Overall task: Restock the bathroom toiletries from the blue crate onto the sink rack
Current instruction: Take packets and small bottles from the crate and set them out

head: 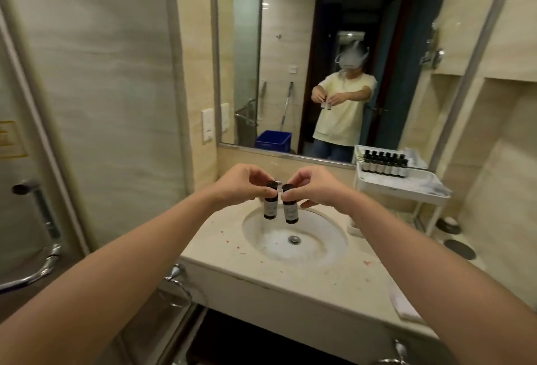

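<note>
Left hand (241,183): raised over the sink basin, its fingers (258,176) and thumb curled round the cap end of a small dark bottle.
Left bottle (270,205): hangs upright below the left hand, black cap up, pale label facing the camera, in the air above the far rim of the basin.
Right hand (316,187): level with the left, fingers (299,178) and thumb pinching the neck of a second bottle, the little finger stretched out toward the rack.
Right bottle (290,209): upright, just beside the left bottle and a touch lower; whether the two touch I cannot tell.
Sink rack (406,192): white tiered stand at the right end of the table, against the mirror.
Row of bottles (383,168): the same dark kind, standing side by side along the back of the rack's top tray.
Blue crate (273,141): seen only as a reflection, on the floor behind the person.
Sink basin (319,251): white oval set into the table (334,286), with a metal drain (294,239) in the middle.
Mirror (290,45): shows a person in a pale yellow top holding both bottles out in front.
Folded cloth (404,303): white, lying at the right edge of the table.
</note>
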`<state>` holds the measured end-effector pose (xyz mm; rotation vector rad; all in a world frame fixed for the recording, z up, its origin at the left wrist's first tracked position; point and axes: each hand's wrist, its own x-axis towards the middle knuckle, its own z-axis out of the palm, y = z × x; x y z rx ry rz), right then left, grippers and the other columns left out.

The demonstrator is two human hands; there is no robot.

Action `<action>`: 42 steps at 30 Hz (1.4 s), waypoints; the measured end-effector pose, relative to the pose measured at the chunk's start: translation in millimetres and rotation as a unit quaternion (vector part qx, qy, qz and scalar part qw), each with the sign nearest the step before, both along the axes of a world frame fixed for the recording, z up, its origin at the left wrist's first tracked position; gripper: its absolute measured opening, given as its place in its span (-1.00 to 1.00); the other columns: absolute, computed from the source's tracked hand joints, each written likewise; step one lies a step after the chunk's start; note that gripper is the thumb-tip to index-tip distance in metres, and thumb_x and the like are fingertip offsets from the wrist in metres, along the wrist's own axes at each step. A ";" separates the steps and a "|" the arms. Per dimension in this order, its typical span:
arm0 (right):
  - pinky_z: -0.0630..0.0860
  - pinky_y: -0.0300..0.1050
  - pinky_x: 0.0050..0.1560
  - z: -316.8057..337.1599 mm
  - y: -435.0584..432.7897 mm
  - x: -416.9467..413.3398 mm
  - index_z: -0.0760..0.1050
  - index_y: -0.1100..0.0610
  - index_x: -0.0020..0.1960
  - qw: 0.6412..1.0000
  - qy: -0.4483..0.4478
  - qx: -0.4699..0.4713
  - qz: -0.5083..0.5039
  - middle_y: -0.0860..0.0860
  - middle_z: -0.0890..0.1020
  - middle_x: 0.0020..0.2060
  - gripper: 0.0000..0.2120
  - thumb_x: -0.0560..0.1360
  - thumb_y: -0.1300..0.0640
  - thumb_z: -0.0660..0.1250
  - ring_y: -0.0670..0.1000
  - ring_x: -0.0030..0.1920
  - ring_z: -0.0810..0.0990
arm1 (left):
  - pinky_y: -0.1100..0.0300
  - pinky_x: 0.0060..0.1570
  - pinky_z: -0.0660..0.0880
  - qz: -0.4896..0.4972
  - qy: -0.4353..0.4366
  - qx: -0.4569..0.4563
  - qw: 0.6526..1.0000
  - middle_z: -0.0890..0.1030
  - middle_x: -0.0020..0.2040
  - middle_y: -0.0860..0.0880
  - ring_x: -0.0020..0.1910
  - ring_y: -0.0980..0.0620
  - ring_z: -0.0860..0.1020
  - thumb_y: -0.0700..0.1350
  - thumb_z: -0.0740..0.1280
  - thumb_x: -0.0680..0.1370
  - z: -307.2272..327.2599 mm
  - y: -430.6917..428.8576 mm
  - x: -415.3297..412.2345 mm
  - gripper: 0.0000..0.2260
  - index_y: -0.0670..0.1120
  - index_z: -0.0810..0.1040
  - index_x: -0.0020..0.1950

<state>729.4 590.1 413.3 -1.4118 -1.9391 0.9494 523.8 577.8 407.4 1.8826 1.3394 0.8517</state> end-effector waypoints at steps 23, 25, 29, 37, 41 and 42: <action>0.65 -0.12 -0.16 -6.1 74.8 151.1 0.62 0.10 -0.01 0.951 0.028 0.007 -0.307 0.02 0.70 -0.06 -0.76 0.36 0.13 0.57 -0.01 -0.01 0.68 | 0.36 -0.31 0.49 -0.257 0.037 0.032 0.965 0.69 -0.18 0.08 -0.22 0.18 0.62 -0.06 0.54 0.41 -8.9 196.2 177.5 -0.88 0.07 0.64 -0.12; 0.66 -0.06 -0.13 -4.7 76.1 157.4 0.62 0.13 0.02 0.945 0.028 0.013 -0.327 0.04 0.69 -0.05 -0.73 0.36 0.16 0.57 0.01 -0.01 0.68 | 0.31 -0.27 0.49 -0.271 0.031 0.034 0.961 0.68 -0.16 0.07 -0.20 0.15 0.61 -0.07 0.54 0.41 -8.2 204.1 188.8 -0.87 0.05 0.64 -0.10; 0.62 -0.16 -0.25 -1.7 77.3 171.4 0.60 0.10 -0.05 0.934 0.022 0.016 -0.356 0.00 0.68 -0.10 -0.81 0.38 0.17 0.55 -0.03 -0.04 0.67 | 0.29 -0.25 0.48 -0.294 0.025 0.043 0.954 0.67 -0.19 0.09 -0.21 0.17 0.60 -0.08 0.54 0.41 -6.0 214.9 211.5 -0.87 0.05 0.63 -0.12; 0.64 -0.14 -0.20 4.3 95.2 209.3 0.62 0.13 -0.01 0.923 0.026 0.021 -0.383 0.03 0.69 -0.06 -0.81 0.40 0.19 0.54 0.00 -0.01 0.67 | 0.33 -0.27 0.42 -0.311 0.027 0.062 0.948 0.65 -0.19 0.11 -0.22 0.20 0.57 -0.07 0.53 0.42 -3.3 240.6 256.6 -0.86 0.01 0.64 -0.07; 0.64 -0.09 -0.15 1.0 120.4 236.5 0.60 0.10 -0.04 0.922 0.032 0.022 -0.384 0.04 0.67 -0.04 -0.82 0.40 0.20 0.53 0.01 0.02 0.65 | 0.31 -0.27 0.45 -0.312 0.034 0.069 0.947 0.66 -0.15 0.05 -0.19 0.13 0.58 -0.07 0.53 0.43 -4.8 264.8 285.4 -0.83 -0.01 0.64 -0.02; 0.63 -0.10 -0.15 0.4 128.5 245.0 0.60 0.10 -0.03 0.922 0.033 0.022 -0.386 0.03 0.67 -0.03 -0.81 0.40 0.19 0.53 0.01 0.03 0.65 | 0.30 -0.27 0.46 -0.310 0.034 0.068 0.948 0.66 -0.15 0.03 -0.19 0.11 0.58 -0.06 0.52 0.43 -4.7 272.4 294.2 -0.81 -0.02 0.64 0.01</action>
